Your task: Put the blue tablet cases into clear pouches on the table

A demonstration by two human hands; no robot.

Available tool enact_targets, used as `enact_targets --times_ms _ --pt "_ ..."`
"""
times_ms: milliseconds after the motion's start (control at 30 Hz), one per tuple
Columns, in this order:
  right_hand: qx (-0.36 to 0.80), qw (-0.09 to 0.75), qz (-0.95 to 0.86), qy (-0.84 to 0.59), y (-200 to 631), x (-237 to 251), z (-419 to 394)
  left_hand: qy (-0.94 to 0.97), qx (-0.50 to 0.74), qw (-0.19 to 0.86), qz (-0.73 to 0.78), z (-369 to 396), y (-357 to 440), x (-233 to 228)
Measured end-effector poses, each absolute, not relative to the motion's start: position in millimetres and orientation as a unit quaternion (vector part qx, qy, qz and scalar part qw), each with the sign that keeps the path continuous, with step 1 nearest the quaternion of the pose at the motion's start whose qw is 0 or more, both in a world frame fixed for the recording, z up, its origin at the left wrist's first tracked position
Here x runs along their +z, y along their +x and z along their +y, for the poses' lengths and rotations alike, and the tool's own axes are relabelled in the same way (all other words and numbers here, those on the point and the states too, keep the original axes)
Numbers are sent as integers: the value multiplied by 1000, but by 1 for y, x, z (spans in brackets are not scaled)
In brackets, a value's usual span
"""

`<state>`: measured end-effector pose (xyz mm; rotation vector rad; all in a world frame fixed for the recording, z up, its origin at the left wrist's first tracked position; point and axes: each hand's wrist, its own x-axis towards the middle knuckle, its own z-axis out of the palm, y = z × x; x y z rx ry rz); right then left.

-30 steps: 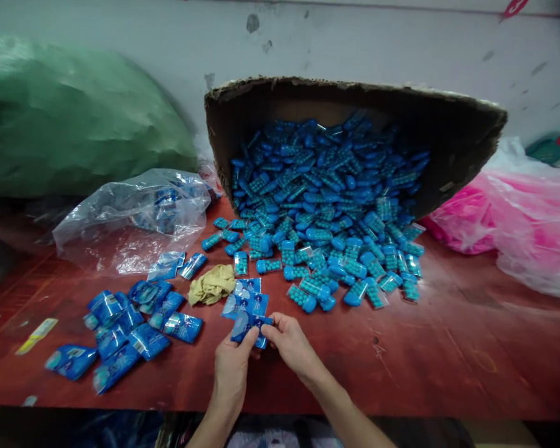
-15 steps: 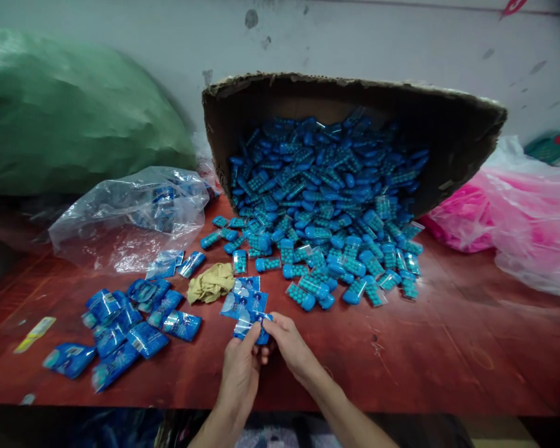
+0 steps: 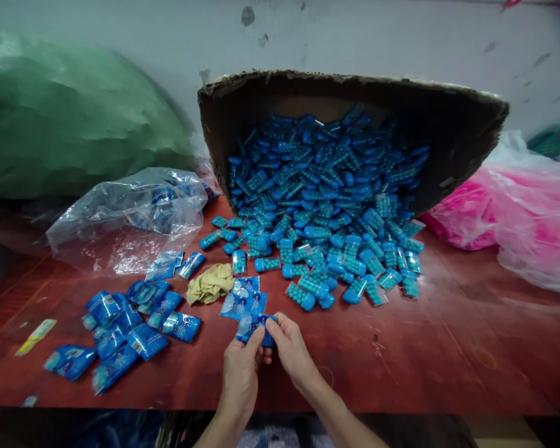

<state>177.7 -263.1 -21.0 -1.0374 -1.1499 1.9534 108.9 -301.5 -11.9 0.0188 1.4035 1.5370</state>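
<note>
My left hand [image 3: 241, 372] and my right hand [image 3: 293, 353] meet at the near middle of the red table [image 3: 448, 348] and together pinch a small blue packet [image 3: 256, 325]. Just beyond it lies a short stack of flat blue packets [image 3: 242, 300]. A tipped cardboard box [image 3: 354, 99] at the back spills several small blue capsule-shaped containers [image 3: 322, 211] onto the table. To the left lies a heap of filled blue packets [image 3: 126, 326].
A crumpled tan cloth [image 3: 211, 283] lies by the flat packets. A clear plastic bag [image 3: 130, 218] sits at the left, with a large green sack [image 3: 70, 118] behind it. Pink and clear plastic bags [image 3: 518, 218] lie at the right. A yellow strip [image 3: 36, 336] lies at the far left.
Both hands stay on the blue packet and have shifted slightly toward me and right; fingers have closed in more tightly around it. The view has tilted a little.
</note>
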Motion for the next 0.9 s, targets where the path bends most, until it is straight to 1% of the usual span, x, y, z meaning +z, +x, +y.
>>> enact_targets --times_ms 100,167,233,300,367,433,500,567,600,700,767,900 --pt "710 322 -467 -417 175 -24 -267 2 632 524 570 -301 112 -10" --pt "689 308 -503 -421 179 -21 -264 13 612 543 574 -302 109 -8" --pt "629 296 -581 -423 188 -15 -256 27 593 568 571 -305 102 -7" --pt "485 300 -687 -450 201 -9 -244 23 585 582 565 -309 95 -5" --pt "285 289 -762 -505 213 -5 -231 6 582 588 561 -312 89 -4" --pt "137 229 -787 -556 221 -5 -222 -14 581 593 557 -314 86 -3" --pt "73 160 -801 -572 223 -8 -220 -34 580 598 552 -315 86 -2" --pt "69 121 -816 -561 221 -12 -225 -58 582 596 550 -316 88 -2" --pt "77 117 -823 -551 220 -14 -228 -69 582 595 550 -316 89 -1" --pt "132 150 -836 -511 220 -16 -236 -95 577 598 549 -315 90 -1" --pt "216 204 -820 -489 222 -16 -237 -106 580 594 547 -314 90 -2" --pt "467 320 -683 -461 224 -8 -240 -117 597 583 538 -313 91 -3"
